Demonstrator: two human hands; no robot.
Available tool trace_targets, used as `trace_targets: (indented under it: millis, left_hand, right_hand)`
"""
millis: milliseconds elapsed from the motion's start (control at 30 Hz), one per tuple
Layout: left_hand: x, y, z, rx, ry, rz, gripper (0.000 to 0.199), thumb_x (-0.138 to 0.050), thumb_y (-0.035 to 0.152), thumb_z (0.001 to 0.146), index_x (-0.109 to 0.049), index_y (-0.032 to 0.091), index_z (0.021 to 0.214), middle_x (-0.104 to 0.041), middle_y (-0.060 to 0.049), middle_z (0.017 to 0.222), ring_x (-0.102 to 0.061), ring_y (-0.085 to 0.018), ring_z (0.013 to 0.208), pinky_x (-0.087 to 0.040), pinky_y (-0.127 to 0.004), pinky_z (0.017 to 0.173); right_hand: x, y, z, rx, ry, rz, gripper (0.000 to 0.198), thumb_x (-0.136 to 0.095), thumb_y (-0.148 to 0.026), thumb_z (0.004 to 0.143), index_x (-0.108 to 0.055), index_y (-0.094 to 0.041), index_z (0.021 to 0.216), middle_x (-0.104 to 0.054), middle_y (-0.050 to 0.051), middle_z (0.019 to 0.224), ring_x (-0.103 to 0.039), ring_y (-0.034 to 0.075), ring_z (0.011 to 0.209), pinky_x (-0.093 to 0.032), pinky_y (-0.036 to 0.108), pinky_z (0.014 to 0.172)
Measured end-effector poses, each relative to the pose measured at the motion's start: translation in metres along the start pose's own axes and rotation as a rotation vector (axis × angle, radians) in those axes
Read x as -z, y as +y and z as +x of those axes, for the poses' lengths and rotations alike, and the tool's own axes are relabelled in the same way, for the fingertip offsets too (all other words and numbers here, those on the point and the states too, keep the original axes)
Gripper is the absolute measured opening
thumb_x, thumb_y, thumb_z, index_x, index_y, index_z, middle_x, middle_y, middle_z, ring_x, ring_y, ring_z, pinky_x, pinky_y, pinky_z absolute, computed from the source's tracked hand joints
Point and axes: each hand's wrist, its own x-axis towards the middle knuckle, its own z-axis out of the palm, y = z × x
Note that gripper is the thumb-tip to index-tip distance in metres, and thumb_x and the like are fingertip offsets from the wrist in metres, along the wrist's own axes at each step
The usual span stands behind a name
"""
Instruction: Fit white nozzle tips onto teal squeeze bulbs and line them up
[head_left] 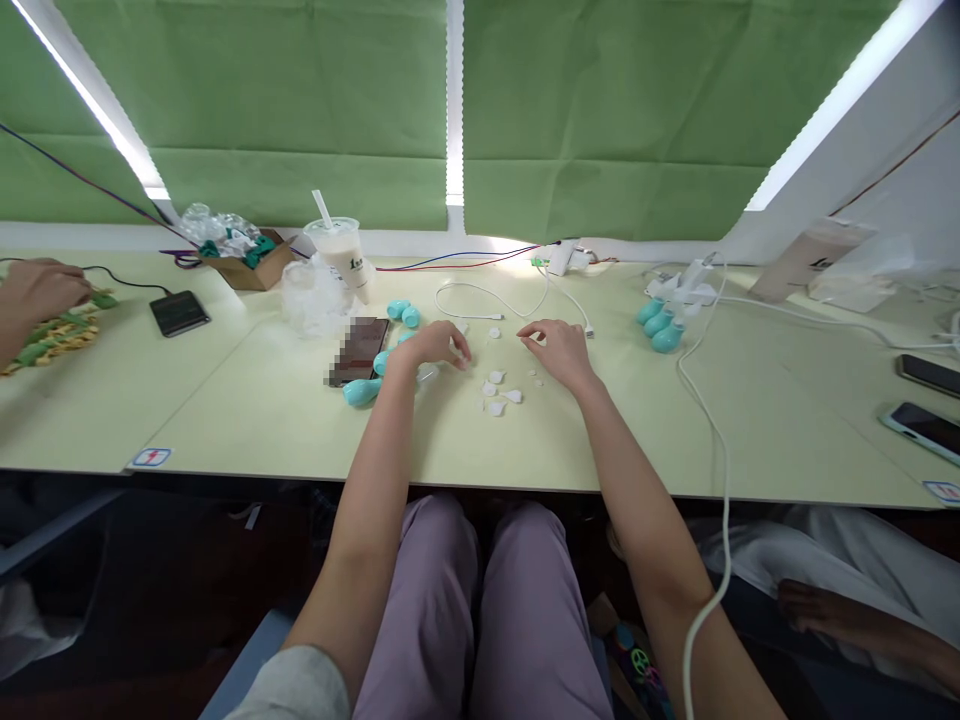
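Note:
My left hand (436,345) is bent down over the table with its fingers curled together. A pale spot shows at its fingertips, too small to name. To the right, my right hand (561,352) has thumb and fingertips brought together in a pinch; whatever is between them, if anything, cannot be made out. Small flat white pieces (496,408) with tabs lie between and below my hands, and one round white piece (494,333) lies farther back. Beside my left wrist are several turquoise bulb-shaped pieces (363,391), some partly hidden by the arm.
A phone (360,348) lies left of my left hand. Behind it stand a drink cup (341,250), a crumpled plastic bag (311,295) and a cardboard box (251,270). White cables (480,287) cross the back. More turquoise bulbs (666,336) stand right. Another person's hand (45,288) is far left.

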Motion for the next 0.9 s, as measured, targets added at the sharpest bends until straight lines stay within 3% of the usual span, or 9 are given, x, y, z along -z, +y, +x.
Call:
trace_targets:
  millis: [100,200,367,500,733,900]
  left_hand:
    - [-0.001,0.005,0.004,-0.135,0.14,-0.235,0.027,-0.075,0.038,0.06,-0.074,0.02,0.08,-0.063,-0.004,0.076,-0.052,-0.016,0.074,-0.04,-0.028,0.068]
    - [-0.003,0.015,0.005,-0.179,0.226,-0.483,0.031,-0.073,0.04,0.064,-0.07,0.015,0.081,-0.059,-0.002,0.067,-0.051,-0.012,0.067,-0.04,-0.026,0.064]
    - [-0.01,0.03,0.008,-0.161,0.27,-0.757,0.034,-0.076,0.038,0.063,-0.063,0.012,0.081,-0.06,0.0,0.063,-0.052,-0.009,0.059,-0.041,-0.026,0.06]
    - [-0.016,0.032,0.012,-0.167,0.231,-0.849,0.034,-0.077,0.035,0.063,-0.06,0.012,0.083,-0.063,-0.001,0.064,-0.056,-0.009,0.059,-0.045,-0.027,0.064]
    - [-0.02,0.03,0.014,-0.191,0.119,-0.817,0.034,-0.077,0.032,0.064,-0.06,0.012,0.087,-0.069,-0.008,0.081,-0.062,-0.014,0.074,-0.047,-0.032,0.075]
    - [-0.023,0.036,0.013,-0.256,0.18,-0.747,0.047,-0.073,0.037,0.068,-0.06,0.015,0.107,-0.068,-0.006,0.081,-0.06,-0.014,0.074,-0.046,-0.029,0.07]
  right_hand:
    - [0.003,-0.001,0.002,-0.012,0.018,0.107,0.016,-0.055,-0.024,0.084,-0.071,-0.024,0.083,-0.071,0.001,0.087,-0.06,0.018,0.075,-0.034,0.037,0.081]
    - [0.006,-0.005,0.001,-0.024,-0.015,0.324,0.015,-0.057,-0.028,0.082,-0.071,-0.024,0.083,-0.071,0.001,0.087,-0.06,0.017,0.075,-0.04,0.034,0.079]
    - [0.002,-0.014,0.0,0.015,-0.186,0.736,0.03,-0.067,-0.044,0.074,-0.07,-0.024,0.097,-0.07,0.003,0.1,-0.062,0.018,0.083,-0.046,0.032,0.075]
    - [-0.008,-0.015,0.003,-0.011,-0.188,0.917,0.04,-0.073,-0.048,0.067,-0.069,-0.021,0.098,-0.07,0.005,0.094,-0.062,0.017,0.076,-0.05,0.034,0.075]
    - [-0.006,-0.002,0.009,-0.067,0.02,0.829,0.037,-0.074,-0.043,0.066,-0.071,-0.02,0.095,-0.07,0.004,0.09,-0.06,0.015,0.067,-0.05,0.032,0.068]
    - [0.002,-0.006,0.003,-0.023,0.046,0.612,0.028,-0.07,-0.039,0.07,-0.071,-0.025,0.095,-0.071,0.002,0.093,-0.061,0.016,0.076,-0.048,0.031,0.074]
